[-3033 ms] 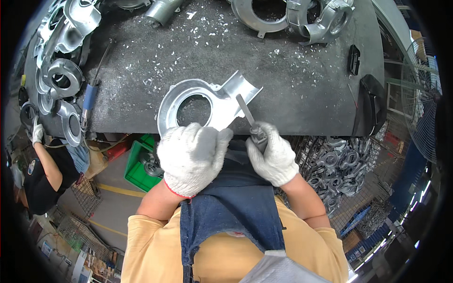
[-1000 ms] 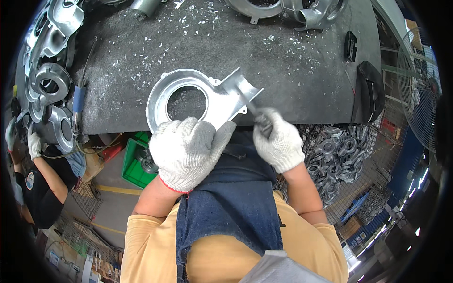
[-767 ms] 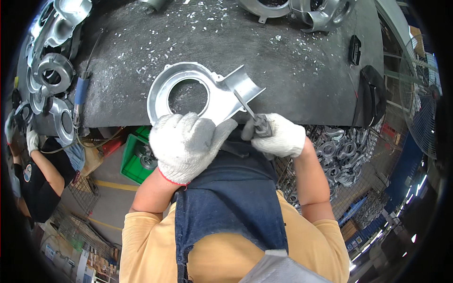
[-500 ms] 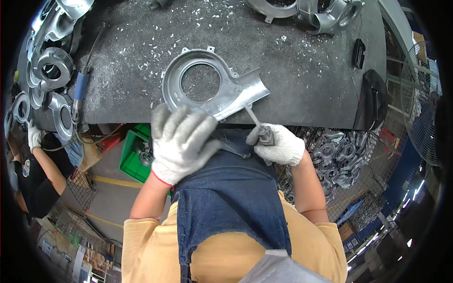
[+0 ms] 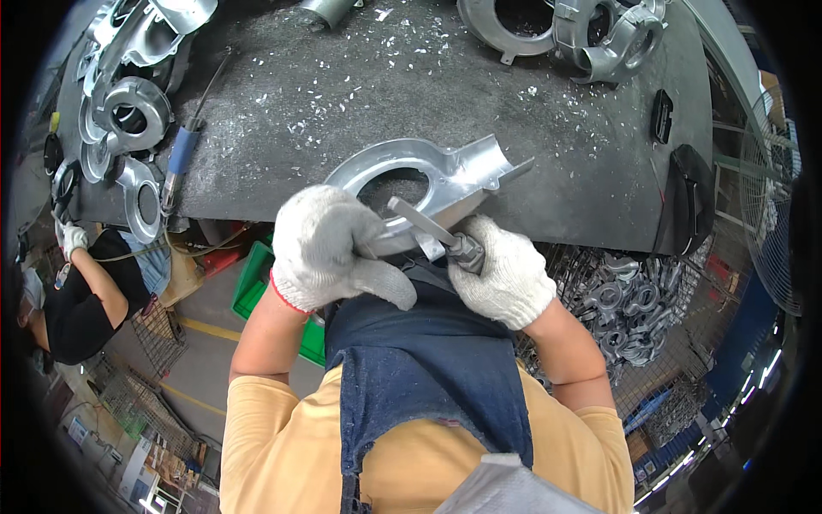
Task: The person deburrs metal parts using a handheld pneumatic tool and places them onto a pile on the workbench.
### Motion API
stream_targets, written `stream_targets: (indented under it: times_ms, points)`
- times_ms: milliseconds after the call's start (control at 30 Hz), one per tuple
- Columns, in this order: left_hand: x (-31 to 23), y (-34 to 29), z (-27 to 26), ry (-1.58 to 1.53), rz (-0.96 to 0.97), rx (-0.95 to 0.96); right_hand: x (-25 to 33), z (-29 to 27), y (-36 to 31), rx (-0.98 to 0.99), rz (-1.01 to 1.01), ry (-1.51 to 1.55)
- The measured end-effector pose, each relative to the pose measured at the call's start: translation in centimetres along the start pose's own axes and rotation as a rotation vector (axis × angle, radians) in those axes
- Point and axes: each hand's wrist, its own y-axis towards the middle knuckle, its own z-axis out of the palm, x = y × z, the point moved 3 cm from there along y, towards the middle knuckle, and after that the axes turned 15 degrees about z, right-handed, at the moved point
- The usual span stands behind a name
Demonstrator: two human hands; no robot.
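A silvery metal housing [image 5: 441, 182], ring-shaped with a curved spout on the right, is tilted up at the front edge of the workbench. My left hand [image 5: 330, 248], in a white knit glove, grips its near left rim, thumb apart and pointing right. Gloved too, my right hand [image 5: 505, 270] is closed around the handle of a file-like hand tool [image 5: 424, 222]. The tool's flat grey blade points up and left, across the near side of the housing. Whether the blade touches the metal, I cannot tell.
More metal housings crowd the bench [image 5: 282, 180] at the left [image 5: 137, 111] and far right [image 5: 591, 38]. A blue-handled tool [image 5: 181, 154] lies at left. Below are a green crate [image 5: 253, 278] and a basket of castings [image 5: 625, 300]. A co-worker [image 5: 90, 283] is at left.
The housing was lying flat and is now tilted up and nearer me. My left hand has gone from spread over its edge to gripping it. The tool's blade has swung left across it.
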Motion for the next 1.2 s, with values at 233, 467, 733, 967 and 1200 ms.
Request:
stream_targets:
  times_ms: [233, 467, 733, 967, 1200]
  points:
    - [-0.5, -0.3, -0.5, 0.116, -0.006, -0.227, 0.0, -0.8, 0.9, 0.05, 0.099, 0.086]
    - [0.5, 1.4, -1.8, 0.119, 0.073, -0.158, -1.6, -1.0, 1.7, 0.809, 0.168, 0.348]
    - [-0.4, 3.5, -2.2, 0.231, 0.287, 0.085, -1.4, -3.3, -0.1, 0.985, -0.015, -0.361]
    - [-1.4, 5.5, -2.1, 0.294, 0.444, 0.315, -1.2, -6.7, 2.6, 0.834, 0.129, -0.382]
    - [-1.3, 6.9, -1.9, 0.242, 0.46, 0.442, 1.0, -8.5, 2.6, 0.965, 0.158, -0.698]
